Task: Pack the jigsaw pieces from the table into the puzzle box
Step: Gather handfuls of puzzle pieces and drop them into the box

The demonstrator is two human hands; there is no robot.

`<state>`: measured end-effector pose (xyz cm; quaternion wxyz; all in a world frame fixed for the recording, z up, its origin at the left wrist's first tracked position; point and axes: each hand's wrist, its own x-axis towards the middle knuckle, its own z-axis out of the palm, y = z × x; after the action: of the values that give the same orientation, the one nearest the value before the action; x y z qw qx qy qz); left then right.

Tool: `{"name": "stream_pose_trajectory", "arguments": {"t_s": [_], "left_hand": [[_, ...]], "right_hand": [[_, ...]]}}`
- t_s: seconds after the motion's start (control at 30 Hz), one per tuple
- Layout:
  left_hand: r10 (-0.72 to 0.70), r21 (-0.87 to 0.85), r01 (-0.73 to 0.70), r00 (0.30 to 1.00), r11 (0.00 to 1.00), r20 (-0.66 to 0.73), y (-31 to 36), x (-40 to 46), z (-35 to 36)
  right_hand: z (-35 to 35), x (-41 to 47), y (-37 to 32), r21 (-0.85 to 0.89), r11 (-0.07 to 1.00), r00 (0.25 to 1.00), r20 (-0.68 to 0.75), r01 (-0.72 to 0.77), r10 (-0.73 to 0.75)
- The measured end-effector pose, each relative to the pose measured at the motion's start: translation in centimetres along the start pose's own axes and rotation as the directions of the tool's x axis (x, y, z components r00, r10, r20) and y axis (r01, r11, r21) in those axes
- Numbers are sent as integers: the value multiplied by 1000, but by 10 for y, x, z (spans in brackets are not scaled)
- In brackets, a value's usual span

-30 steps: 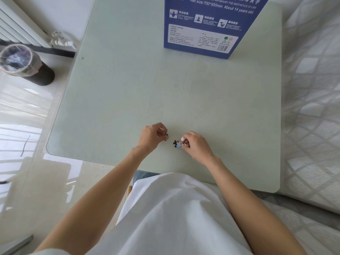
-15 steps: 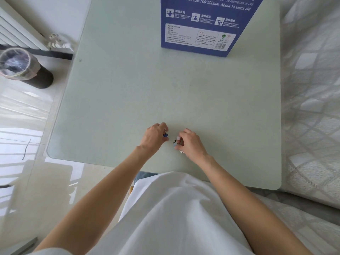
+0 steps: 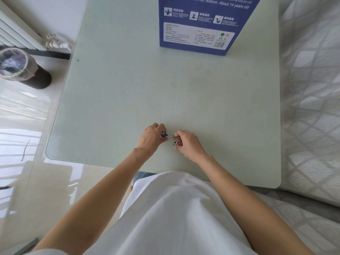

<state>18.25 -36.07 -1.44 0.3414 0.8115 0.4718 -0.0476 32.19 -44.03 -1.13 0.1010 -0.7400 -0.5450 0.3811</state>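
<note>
Head view: I see the left hand (image 3: 151,138) pinching a blue piece (image 3: 164,135) and the right hand (image 3: 187,144) curled round a black-and-white piece (image 3: 175,143), both just above the table (image 3: 128,98) near its near edge. Box (image 3: 204,24) stands at the far edge, well apart.

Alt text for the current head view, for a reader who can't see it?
Each hand pinches one jigsaw piece near the table's front edge: left hand a blue piece, right hand a black-and-white piece. The blue puzzle box stands at the far edge.
</note>
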Motion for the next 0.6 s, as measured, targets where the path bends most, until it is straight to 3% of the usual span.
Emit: {"name": "stream_pose_trajectory", "arguments": {"t_s": [0.6], "left_hand": [[92, 27, -92, 996, 995, 15, -7, 1, 2]], "right_hand": [[1, -3, 0, 105, 992, 994, -97, 66, -56]]}}
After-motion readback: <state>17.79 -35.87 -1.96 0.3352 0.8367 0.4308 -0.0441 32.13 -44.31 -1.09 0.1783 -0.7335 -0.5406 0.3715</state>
